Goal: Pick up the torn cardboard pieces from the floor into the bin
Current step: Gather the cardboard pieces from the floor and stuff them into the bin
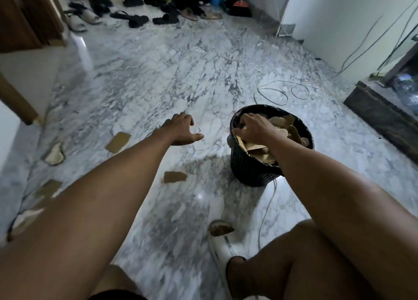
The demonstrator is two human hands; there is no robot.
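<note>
**Scraps Left on Marble as Bin Fills**

A person crouching on a marble floor (158,77) reaches both arms forward. The right hand (254,127), at centre right of the frame, sits over the mouth of the black bin (251,166), its fingers curled down among the brown cardboard already heaped inside; whether they grip a piece cannot be told. The left hand (183,130), at centre, hovers over bare floor with fingers spread and empty. Torn pieces lie toward the left and lower part of the frame: a rectangular scrap (118,142) left of the left hand, its long axis running diagonally toward upper right; a smaller one (174,176) below that hand; others (54,153) along the left edge; one (220,227) by a white slipper (222,247). The left hand looks nearer to them all, so the next pickup probably falls to it.
</note>
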